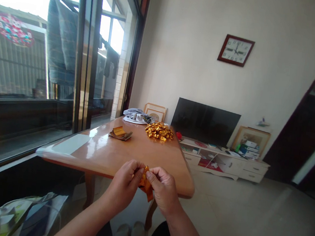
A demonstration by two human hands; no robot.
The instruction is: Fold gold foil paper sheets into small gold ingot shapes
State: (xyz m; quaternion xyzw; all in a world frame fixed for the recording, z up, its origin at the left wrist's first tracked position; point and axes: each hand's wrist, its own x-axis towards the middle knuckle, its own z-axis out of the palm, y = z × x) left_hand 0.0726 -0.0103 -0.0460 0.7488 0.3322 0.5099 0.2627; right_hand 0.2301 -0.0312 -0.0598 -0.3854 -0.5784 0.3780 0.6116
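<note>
A sheet of shiny gold foil paper [146,189], partly folded, is pinched between my two hands at the near edge of the wooden table [141,158]. My left hand [126,181] grips its left side with thumb and fingers. On the right side, my right hand [163,188] holds it the same way, thumb on top. The paper's lower end hangs down between the hands in a point. Farther back lies a heap of folded gold foil pieces [159,131]. To its left sits a stack of flat gold foil sheets [120,132].
Folded cloth [137,115] lies at the table's far end, and a pale sheet [72,144] at its left side. A window [58,65] runs along the left. Bags [27,215] stand at lower left. A television [205,121] rests on a low white cabinet [231,166].
</note>
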